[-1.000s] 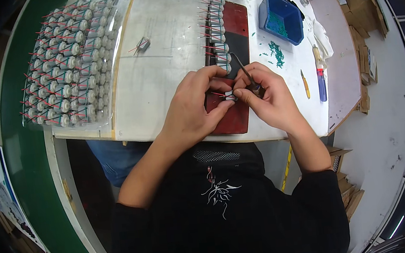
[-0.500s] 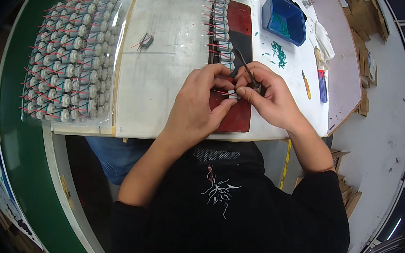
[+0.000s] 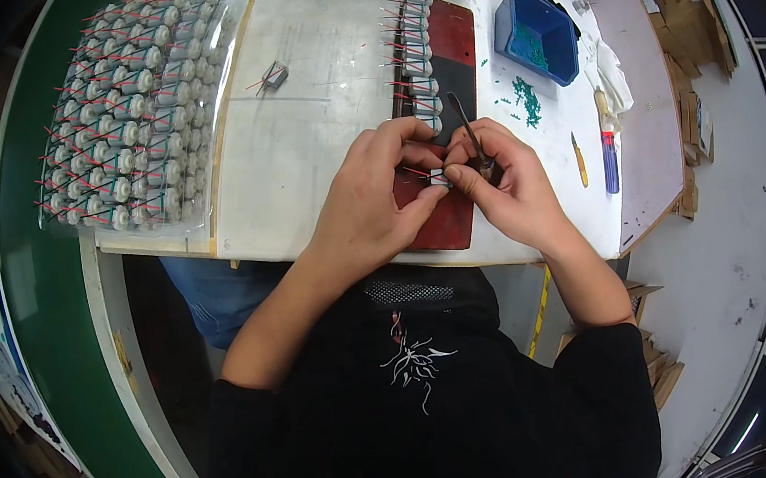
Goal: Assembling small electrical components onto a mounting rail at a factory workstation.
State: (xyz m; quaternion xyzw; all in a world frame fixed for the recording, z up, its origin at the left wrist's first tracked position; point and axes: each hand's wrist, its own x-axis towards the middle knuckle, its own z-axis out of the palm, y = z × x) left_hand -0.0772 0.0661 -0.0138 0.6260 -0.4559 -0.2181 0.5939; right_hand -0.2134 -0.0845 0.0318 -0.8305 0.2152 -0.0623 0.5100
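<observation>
A plastic-covered batch of small motors (image 3: pixel 104 119) with red and green wires filled the left edge of the table (image 3: pixel 278 171). A loose motor (image 3: pixel 275 78) lay inward from it. Near the front edge, the left hand (image 3: pixel 360 199) had its fingers curled, almost closed, about a small wired part (image 3: pixel 438 177) above a red board (image 3: pixel 455 217); a row of motors (image 3: pixel 418 53) ran along it toward the back edge. The right hand (image 3: pixel 512 179) pinched the part's other side, its fingers also wrapped around a dark-shafted tool (image 3: pixel 470 127). Toward the right edge were a blue bin (image 3: pixel 560 43), green bits (image 3: pixel 527 102), a yellow knife (image 3: pixel 579 162) and a screwdriver (image 3: pixel 609 159).
</observation>
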